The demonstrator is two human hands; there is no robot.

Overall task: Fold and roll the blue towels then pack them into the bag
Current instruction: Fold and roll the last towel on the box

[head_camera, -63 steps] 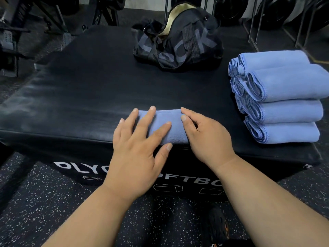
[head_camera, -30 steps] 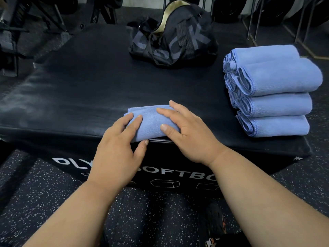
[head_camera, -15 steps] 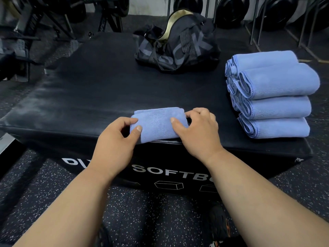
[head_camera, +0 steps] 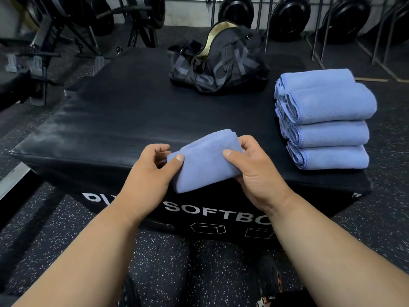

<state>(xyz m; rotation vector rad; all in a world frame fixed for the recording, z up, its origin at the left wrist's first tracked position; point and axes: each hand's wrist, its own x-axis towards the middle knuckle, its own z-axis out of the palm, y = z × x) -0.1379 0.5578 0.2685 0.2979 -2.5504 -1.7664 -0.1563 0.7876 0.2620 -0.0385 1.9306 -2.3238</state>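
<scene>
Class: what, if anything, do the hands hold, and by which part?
Both hands, left hand and right hand, grip the rolled blue cloth towel, one at each end.

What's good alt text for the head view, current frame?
Both hands, left hand and right hand, grip a rolled blue towel at the near edge of a black padded box. Four rolled towels sit stacked at right; a black bag stands behind.
</scene>
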